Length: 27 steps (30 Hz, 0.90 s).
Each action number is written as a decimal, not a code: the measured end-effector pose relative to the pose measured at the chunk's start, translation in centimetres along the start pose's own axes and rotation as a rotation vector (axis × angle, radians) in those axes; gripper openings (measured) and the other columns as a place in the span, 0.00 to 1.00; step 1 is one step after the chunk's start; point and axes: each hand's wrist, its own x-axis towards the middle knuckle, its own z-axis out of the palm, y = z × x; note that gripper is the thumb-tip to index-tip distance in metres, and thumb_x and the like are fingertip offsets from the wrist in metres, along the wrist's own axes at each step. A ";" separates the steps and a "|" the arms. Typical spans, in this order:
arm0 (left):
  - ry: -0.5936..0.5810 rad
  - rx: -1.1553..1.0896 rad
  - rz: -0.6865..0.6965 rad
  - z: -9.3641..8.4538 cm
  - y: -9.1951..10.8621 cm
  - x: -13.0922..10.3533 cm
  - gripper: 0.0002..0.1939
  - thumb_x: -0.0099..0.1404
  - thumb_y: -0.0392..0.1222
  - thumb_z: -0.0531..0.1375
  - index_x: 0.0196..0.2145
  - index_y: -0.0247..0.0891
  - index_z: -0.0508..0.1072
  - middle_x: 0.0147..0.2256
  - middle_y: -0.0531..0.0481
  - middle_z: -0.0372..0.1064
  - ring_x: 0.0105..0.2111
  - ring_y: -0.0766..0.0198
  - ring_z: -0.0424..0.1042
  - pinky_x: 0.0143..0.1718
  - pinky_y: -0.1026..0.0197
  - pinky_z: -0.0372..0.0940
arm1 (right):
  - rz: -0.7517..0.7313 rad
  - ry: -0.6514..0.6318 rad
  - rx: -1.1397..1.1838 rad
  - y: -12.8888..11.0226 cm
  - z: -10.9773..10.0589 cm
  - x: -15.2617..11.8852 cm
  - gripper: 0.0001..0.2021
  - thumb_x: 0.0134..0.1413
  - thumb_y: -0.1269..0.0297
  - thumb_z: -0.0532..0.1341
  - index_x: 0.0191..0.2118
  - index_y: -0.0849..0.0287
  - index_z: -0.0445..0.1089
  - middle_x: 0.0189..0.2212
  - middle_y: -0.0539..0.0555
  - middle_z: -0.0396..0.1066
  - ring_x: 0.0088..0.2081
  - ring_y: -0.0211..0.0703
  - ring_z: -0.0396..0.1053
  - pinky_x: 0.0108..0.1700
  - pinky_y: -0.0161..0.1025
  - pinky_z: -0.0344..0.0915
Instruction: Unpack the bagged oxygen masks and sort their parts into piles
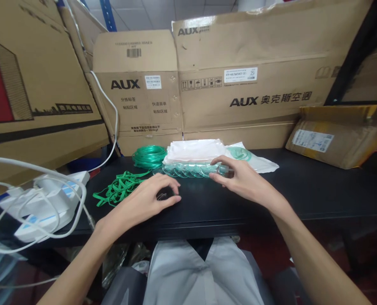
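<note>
My right hand (239, 176) is at the right end of a row of clear green plastic masks (188, 170), its thumb and forefinger apart on either side of the last one. Whether the fingertips touch that mask I cannot tell. Lower and to the left, my left hand (158, 190) hovers over the black table (214, 203) with fingers curved and thumb apart, holding nothing. Small thin metal pieces (162, 196) show in the gap of that hand. A tangle of green elastic straps (118, 188) lies left of it, and a coil of green tubing (148, 156) sits behind.
White plastic bags (195, 149) are stacked behind the masks, with a bagged green tube (241, 153) to their right. Power strips (48, 207) with white cables stand at left. Large cardboard boxes (134, 114) wall off the back; a taped carton (337, 140) sits at right.
</note>
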 end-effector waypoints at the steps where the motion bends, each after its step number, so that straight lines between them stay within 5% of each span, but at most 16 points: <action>1: -0.017 0.020 -0.007 0.2 -0.5 -0.5 0.10 0.71 0.52 0.61 0.38 0.45 0.74 0.51 0.53 0.74 0.53 0.57 0.70 0.57 0.54 0.63 | -0.009 -0.002 -0.008 0.0 0.0 0.0 0.17 0.61 0.48 0.63 0.50 0.50 0.72 0.25 0.46 0.68 0.26 0.42 0.66 0.30 0.38 0.62; 10: -0.035 0.068 -0.093 0.4 -2.9 -2.6 0.15 0.71 0.57 0.59 0.49 0.50 0.75 0.52 0.53 0.73 0.56 0.57 0.67 0.59 0.54 0.62 | -0.019 -0.074 -0.029 -0.1 0.1 -0.2 0.17 0.61 0.48 0.62 0.52 0.48 0.72 0.26 0.46 0.67 0.28 0.42 0.64 0.30 0.37 0.59; 17: 0.008 0.065 -0.083 0.4 -2.3 -2.7 0.18 0.71 0.57 0.59 0.54 0.50 0.75 0.55 0.51 0.71 0.57 0.55 0.67 0.62 0.53 0.61 | -0.066 -0.051 -0.064 1.2 -1.3 0.1 0.16 0.59 0.57 0.63 0.52 0.50 0.69 0.35 0.49 0.73 0.33 0.44 0.69 0.36 0.39 0.65; 21: 0.065 0.068 -0.004 1.0 -0.7 0.5 0.17 0.73 0.55 0.57 0.54 0.48 0.75 0.54 0.50 0.72 0.57 0.56 0.68 0.61 0.53 0.61 | -0.062 0.094 -0.052 3.2 -3.1 0.4 0.15 0.56 0.59 0.66 0.48 0.51 0.68 0.44 0.53 0.76 0.37 0.45 0.72 0.39 0.41 0.67; 27: 0.156 0.101 0.193 3.1 0.3 9.0 0.18 0.73 0.51 0.58 0.55 0.42 0.74 0.54 0.46 0.71 0.58 0.55 0.67 0.62 0.52 0.58 | -0.031 0.187 -0.038 6.1 -4.3 0.8 0.19 0.54 0.57 0.69 0.50 0.52 0.69 0.51 0.58 0.76 0.40 0.49 0.75 0.43 0.44 0.70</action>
